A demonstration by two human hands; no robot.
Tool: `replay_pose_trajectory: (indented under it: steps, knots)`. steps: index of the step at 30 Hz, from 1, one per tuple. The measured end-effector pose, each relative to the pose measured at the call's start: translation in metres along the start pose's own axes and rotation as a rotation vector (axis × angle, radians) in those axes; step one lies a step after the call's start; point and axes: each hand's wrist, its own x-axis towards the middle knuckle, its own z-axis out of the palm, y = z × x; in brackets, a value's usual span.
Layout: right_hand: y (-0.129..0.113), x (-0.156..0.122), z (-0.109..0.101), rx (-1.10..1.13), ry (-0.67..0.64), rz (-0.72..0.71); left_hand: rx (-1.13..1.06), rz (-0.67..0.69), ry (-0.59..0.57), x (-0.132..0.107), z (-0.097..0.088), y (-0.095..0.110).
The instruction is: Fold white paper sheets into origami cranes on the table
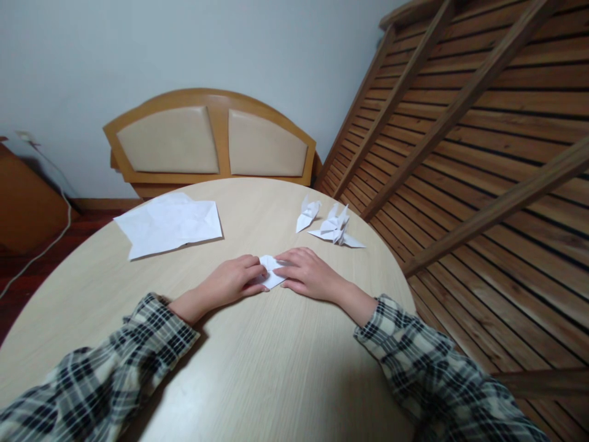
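Observation:
A small folded piece of white paper (272,265) lies on the table between my two hands. From the left, my left hand (234,279) holds it with curled fingers, the thumb at the near edge. My right hand (311,275) grips the other side, its fingers laid over the paper and its thumb low by the near edge. Fingers cover part of the folds. Beyond my right hand sit folded paper cranes, one (308,213) standing a little apart from a cluster (335,226) whose exact number I cannot tell.
Creased white paper sheets (172,224) lie at the far left of the round wooden table (257,356). Behind it stands a padded headboard (221,101) against the wall. A slatted wooden frame (460,153) leans along the right side. A white cable (67,212) hangs at the left.

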Motion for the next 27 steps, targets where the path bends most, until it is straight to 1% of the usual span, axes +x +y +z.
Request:
replay_pose_trajectory:
  steps: [7,12,21,27]
  knots:
    - [-0.0006,0.0014,0.0081,0.015,-0.036,0.009,0.046,0.047,0.008,0.0002,-0.0011,-0.0005]
    - [-0.0012,0.0018,0.0078,0.018,-0.033,0.032,0.075,0.048,0.01,0.0006,-0.0005,-0.0016]
    - [-0.0048,0.0045,0.0065,0.037,-0.023,0.107,0.056,0.013,0.037,0.0011,0.0012,-0.0025]
    - [-0.0053,0.0053,0.0082,0.022,0.004,0.157,0.003,-0.047,0.063,0.0026,0.0012,-0.0007]
